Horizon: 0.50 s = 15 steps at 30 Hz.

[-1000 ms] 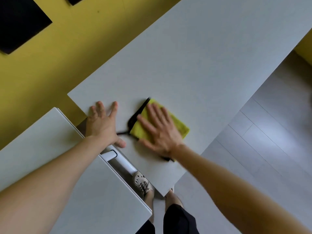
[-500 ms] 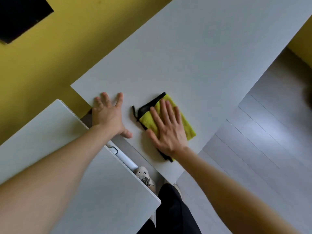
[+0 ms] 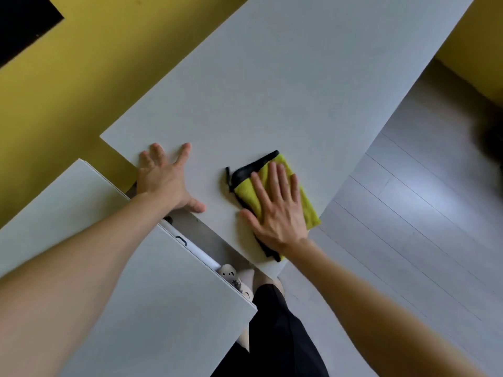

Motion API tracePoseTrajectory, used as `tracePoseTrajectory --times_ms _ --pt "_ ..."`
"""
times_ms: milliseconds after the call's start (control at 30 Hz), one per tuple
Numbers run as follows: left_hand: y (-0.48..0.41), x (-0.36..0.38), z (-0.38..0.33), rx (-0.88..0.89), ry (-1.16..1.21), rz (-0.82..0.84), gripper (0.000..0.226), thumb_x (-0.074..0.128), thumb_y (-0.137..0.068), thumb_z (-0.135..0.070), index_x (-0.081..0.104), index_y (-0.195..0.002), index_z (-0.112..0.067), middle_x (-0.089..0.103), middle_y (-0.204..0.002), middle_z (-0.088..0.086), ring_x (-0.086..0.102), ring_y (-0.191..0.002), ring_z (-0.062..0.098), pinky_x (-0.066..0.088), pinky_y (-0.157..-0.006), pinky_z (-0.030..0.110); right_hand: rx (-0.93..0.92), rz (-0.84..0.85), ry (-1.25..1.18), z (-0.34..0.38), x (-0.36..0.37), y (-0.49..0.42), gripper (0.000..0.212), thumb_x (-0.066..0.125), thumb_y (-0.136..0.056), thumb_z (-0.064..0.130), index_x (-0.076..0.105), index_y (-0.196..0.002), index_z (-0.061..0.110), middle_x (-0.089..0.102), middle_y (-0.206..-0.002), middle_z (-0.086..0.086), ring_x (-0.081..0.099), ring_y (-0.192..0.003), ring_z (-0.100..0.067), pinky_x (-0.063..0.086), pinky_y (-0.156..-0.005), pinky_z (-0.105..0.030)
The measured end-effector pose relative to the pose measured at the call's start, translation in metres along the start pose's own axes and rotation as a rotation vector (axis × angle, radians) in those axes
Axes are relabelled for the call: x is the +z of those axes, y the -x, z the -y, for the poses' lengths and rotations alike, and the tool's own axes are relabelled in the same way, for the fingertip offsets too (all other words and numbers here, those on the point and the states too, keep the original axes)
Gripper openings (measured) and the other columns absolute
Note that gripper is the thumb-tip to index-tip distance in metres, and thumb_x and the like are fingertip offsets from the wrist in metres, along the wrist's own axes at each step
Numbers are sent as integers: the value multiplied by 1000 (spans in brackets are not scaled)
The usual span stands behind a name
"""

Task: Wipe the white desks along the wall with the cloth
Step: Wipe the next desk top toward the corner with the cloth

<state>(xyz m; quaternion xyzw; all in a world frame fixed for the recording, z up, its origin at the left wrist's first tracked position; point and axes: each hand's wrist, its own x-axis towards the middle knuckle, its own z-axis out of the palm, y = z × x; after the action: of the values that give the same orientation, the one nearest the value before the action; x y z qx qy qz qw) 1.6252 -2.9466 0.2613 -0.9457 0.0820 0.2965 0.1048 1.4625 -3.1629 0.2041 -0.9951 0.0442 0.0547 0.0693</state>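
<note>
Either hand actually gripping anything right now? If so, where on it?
Nothing is gripped. The right hand presses flat on top of the yellow cloth; the left hand rests flat on the desk.

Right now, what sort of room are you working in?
Likely an office or study room, though I can't be sure: a long white desk and a second white desk stand in a row along a yellow wall, over grey plank flooring.

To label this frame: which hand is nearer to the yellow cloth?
Right. The right hand lies flat on the cloth; the left hand rests on the desk, apart from it.
</note>
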Motion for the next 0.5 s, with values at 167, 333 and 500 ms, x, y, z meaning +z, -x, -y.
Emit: tracePoseTrajectory --times_ms 167,333,500 --pt "19 -6 -15 139 -8 -124 148 98 -54 -72 3 -166 -51 6 -172 17 24 -157 45 36 -120 57 -281 73 -36 -19 1 21 87 53 -100 53 13 -175 33 1 -183 -7 -4 -170 -27 6 -135 -60" --pt "48 9 -34 319 -62 -60 129 92 -77 -56 0 -168 -46 -5 -176 4 7 -165 37 37 -125 53 216 5 12 -121 -24 -40 81 43 -103 55 9 -174 37 -1 -183 -2 -6 -169 -22 2 -135 -58" --pt "49 21 -32 287 -71 -91 153 95 -56 -76 -3 -170 -46 -10 -179 4 1 -167 37 35 -126 56 178 -39 -89 -16 -5 16 87 53 -99 51 17 -175 29 1 -183 -12 -5 -169 -31 7 -133 -64"
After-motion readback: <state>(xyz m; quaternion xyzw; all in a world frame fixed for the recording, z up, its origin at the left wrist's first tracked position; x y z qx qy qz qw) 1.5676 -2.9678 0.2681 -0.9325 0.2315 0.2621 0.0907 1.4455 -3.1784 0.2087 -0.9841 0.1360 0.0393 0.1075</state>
